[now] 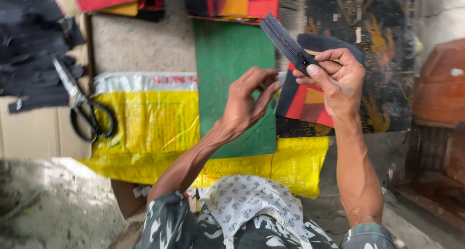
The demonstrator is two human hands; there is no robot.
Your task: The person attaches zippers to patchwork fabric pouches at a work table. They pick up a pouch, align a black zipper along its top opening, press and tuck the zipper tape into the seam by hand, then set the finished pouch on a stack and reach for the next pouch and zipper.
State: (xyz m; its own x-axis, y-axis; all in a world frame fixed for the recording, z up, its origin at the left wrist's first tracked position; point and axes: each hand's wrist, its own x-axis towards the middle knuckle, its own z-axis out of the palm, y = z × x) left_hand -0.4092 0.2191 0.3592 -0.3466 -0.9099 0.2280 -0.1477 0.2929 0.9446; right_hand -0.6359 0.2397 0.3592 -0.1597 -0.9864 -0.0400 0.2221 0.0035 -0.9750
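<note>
My right hand pinches a black zipper strip at its slider, and the strip rises up and to the left from my thumb. Under that hand hangs a fabric piece in black, red and orange that the hand seems to hold with the zipper. My left hand is just left of it, fingers bent, its fingertips at the fabric's left edge. What exactly those fingertips pinch is hidden.
Black-handled scissors lie at the left on cardboard. A yellow woven sack and a green board lie spread on the ground. Dark fabric strips are piled at far left, coloured fabric at the top, a brown wooden object at right.
</note>
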